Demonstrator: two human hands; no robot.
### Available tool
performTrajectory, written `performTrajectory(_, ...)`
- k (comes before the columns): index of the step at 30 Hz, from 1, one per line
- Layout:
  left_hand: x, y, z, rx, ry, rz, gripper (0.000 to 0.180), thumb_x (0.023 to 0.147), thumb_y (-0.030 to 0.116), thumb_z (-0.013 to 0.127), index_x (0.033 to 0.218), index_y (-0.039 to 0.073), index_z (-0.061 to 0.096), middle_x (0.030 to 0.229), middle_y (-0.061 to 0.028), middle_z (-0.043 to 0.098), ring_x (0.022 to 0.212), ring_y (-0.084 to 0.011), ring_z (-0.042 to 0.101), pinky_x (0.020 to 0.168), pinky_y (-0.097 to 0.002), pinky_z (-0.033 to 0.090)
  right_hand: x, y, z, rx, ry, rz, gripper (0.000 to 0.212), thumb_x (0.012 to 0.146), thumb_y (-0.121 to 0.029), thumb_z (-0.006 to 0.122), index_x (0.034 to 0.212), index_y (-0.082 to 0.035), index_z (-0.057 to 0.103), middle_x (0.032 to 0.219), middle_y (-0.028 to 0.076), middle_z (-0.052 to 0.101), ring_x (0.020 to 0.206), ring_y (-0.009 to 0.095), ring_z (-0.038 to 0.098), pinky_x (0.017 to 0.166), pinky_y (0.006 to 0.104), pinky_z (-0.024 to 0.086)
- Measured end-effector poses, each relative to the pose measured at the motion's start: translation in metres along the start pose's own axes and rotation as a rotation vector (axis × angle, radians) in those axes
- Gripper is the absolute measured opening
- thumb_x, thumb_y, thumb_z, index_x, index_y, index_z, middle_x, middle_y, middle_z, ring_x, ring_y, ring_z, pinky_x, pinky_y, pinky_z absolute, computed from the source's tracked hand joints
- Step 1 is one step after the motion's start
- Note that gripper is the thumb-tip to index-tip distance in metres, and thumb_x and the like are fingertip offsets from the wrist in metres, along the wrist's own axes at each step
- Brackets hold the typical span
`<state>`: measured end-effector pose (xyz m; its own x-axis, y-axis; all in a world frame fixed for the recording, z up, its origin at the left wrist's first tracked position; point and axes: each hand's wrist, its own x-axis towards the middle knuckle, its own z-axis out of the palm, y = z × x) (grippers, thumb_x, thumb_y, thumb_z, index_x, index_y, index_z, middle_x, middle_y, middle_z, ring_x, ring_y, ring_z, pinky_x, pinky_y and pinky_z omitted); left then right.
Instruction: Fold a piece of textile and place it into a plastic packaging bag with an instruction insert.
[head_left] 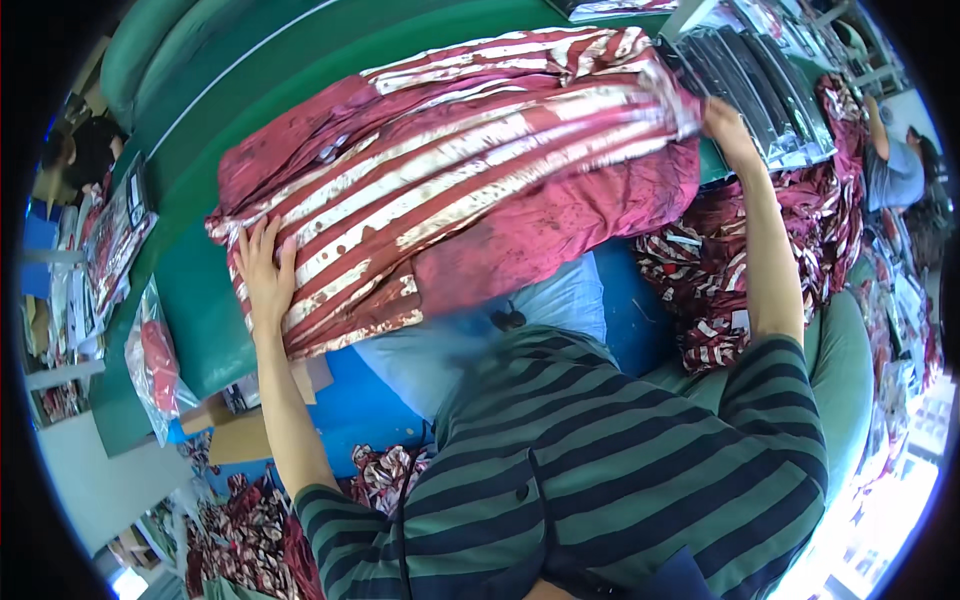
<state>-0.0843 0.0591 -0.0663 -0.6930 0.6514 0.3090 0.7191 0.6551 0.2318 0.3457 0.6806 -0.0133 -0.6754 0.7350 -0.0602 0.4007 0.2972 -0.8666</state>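
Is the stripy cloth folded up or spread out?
Spread out: the stripy cloth stretches along the green table from left hand to right hand.

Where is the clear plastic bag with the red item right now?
In the head view, the clear plastic bag is at the left, on the green table near its front edge, left of the left hand.

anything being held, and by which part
The right hand seems to pinch the striped garment by its right end; the left hand lies open on it.
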Motion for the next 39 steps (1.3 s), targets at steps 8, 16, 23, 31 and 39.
performTrajectory(8,0.013,0.016,-0.039,-0.146,-0.089,-0.373,0.04,0.102,0.037,0.056,0.126,0.007,0.069,0.139,-0.0125,0.061,0.127,-0.0326,0.054,0.109,-0.0387,0.041,-0.064,-0.078,0.037,-0.726,0.453,-0.592,0.035,0.083,0.002,0.053,0.112,-0.008,0.068,0.116,0.013,0.068,0.1,0.034,0.064,0.089,0.042,0.051)
performTrajectory(16,-0.003,-0.012,0.023,-0.138,0.143,0.186,0.036,0.103,0.027,0.055,0.126,0.003,0.067,0.135,-0.0113,0.063,0.122,-0.0314,0.058,0.105,-0.037,0.045,-0.041,-0.007,0.133,-0.812,0.075,-0.761,0.03,0.099,-0.014,0.058,0.127,-0.011,0.067,0.132,0.011,0.062,0.119,0.03,0.058,0.102,0.0368,0.045)
performTrajectory(23,-0.02,0.011,0.006,-0.287,0.081,0.054,0.04,0.103,0.03,0.056,0.131,0.003,0.065,0.136,-0.0112,0.064,0.125,-0.0286,0.059,0.106,-0.0343,0.045,-0.081,-0.017,0.123,-0.497,0.393,-0.664,0.033,0.1,-0.018,0.06,0.129,-0.003,0.063,0.128,0.016,0.064,0.113,0.029,0.062,0.097,0.0351,0.048)
performTrajectory(31,-0.119,0.174,0.005,-0.743,-1.087,0.22,0.029,0.091,0.008,0.068,0.119,0.003,0.072,0.113,-0.0138,0.074,0.096,-0.0276,0.073,0.083,-0.0317,0.057,-0.193,0.112,0.083,0.509,0.751,0.106,0.043,0.102,-0.036,0.064,0.118,0.004,0.061,0.103,0.011,0.063,0.094,0.02,0.061,0.09,0.0345,0.051)
performTrajectory(39,-0.188,0.183,0.383,-0.21,-0.979,0.255,0.076,0.087,0.054,0.059,0.148,0.011,0.047,0.155,-0.0165,0.045,0.138,-0.0407,0.045,0.114,-0.0458,0.038,-0.183,0.15,0.091,0.741,0.221,0.078,0.021,0.103,-0.027,0.063,0.106,-0.007,0.065,0.105,0.005,0.066,0.097,0.014,0.061,0.094,0.0312,0.048)
